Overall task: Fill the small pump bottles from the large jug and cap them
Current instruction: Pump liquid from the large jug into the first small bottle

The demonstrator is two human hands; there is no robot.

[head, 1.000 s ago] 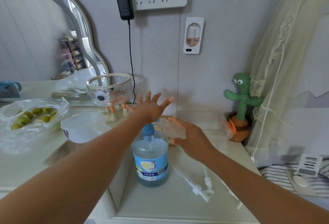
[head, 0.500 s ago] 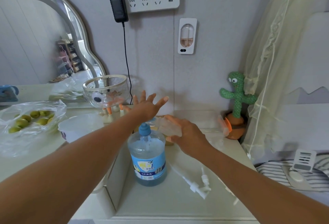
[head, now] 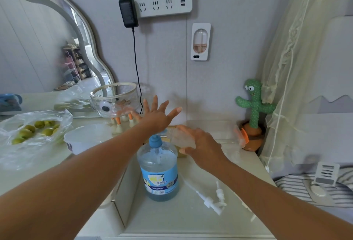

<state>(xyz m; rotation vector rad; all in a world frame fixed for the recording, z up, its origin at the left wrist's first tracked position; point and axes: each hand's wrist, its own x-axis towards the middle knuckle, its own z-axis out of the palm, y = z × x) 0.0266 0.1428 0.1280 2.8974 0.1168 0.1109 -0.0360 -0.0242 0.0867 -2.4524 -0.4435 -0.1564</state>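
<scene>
Filling is only just getting under way; the right hand [head: 202, 149] has its fingers wrapped round a small pump bottle [head: 178, 136], clear and apparently empty, tipped with its mouth towards the blue pump top [head: 155, 141] of the large jug [head: 159, 171], which stands upright on the counter [head: 172, 220]; the left hand [head: 155, 118] hangs over that pump with all fingers splayed straight, holding nothing, and whether the palm touches it cannot be told; next, by the look of it, the bottle mouth must sit under the spout before the palm presses down; white pump heads [head: 212, 199] lie loose beside the jug, waiting for capping; against half a second ago both hands hold the same pose, only the view has shifted a little
</scene>
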